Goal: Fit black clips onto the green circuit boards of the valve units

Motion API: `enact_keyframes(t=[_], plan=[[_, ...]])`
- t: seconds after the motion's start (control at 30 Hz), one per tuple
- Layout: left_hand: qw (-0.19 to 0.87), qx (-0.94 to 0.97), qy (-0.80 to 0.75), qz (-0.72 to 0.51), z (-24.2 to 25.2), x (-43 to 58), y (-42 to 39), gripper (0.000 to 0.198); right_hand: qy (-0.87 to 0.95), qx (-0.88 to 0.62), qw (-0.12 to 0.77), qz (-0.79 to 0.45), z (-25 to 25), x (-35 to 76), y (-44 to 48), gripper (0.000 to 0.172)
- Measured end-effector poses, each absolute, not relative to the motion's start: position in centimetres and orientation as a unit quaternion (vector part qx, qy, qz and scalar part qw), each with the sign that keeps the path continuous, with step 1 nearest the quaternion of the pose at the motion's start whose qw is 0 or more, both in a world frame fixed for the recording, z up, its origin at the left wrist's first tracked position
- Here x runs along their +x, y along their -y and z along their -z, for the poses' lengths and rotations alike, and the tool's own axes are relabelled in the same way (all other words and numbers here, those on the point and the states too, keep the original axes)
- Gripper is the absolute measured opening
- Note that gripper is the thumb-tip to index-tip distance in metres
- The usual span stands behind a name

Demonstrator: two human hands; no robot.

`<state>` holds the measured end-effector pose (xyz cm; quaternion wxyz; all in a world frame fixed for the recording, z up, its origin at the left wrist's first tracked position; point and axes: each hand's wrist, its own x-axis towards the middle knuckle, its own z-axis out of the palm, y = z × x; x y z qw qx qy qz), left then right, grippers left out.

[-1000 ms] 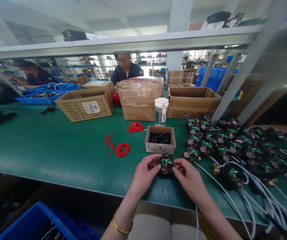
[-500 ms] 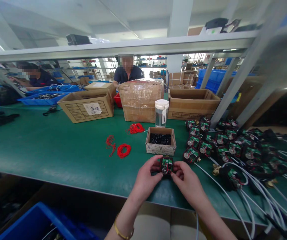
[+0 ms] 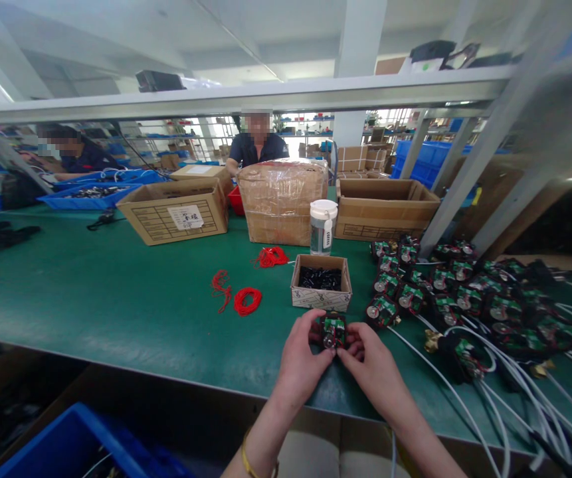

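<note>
Between my hands, close to the bench's front edge, is a small black housing with a green circuit board (image 3: 334,326), red wires and a round metal part showing on its upper face. My left hand (image 3: 303,355) grips its left side, thumb at the lower edge and forefinger over the top corner. On the right side, my right hand (image 3: 368,355) holds it with the thumb near the lower corner; its other fingers curl behind, partly hidden. Just beyond stands a small carton (image 3: 321,297) of short black pieces.
Several similar board assemblies (image 3: 448,309) with white cables crowd the right. Red wire bundles (image 3: 248,301) lie left of the carton. A lidded cup (image 3: 321,229), a wrapped box (image 3: 283,206) and open cardboard boxes (image 3: 176,212) stand behind. A co-worker (image 3: 258,146) sits opposite.
My left hand and forearm have shifted slightly right, and its thumb has slid along the housing's lower edge towards my right thumb. The housing stays in both hands.
</note>
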<state>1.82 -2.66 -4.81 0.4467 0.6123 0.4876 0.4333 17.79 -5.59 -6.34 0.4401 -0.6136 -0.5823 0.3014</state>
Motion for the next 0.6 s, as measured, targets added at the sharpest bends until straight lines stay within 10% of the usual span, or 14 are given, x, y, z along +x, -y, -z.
enact_keyframes(t=[0.4, 0.6], plan=[[0.492, 0.612, -0.452, -0.424, 5.1, 0.8, 2.7, 0.077, 0.665, -0.597, 0.387, -0.226, 0.5, 21.4, 3.2, 0.026], [0.499, 0.613, -0.442, -0.424, 5.3, 0.1, 2.6, 0.082, 0.79, -0.594, 0.135, -0.066, -4.8, 18.7, -6.3, 0.017]])
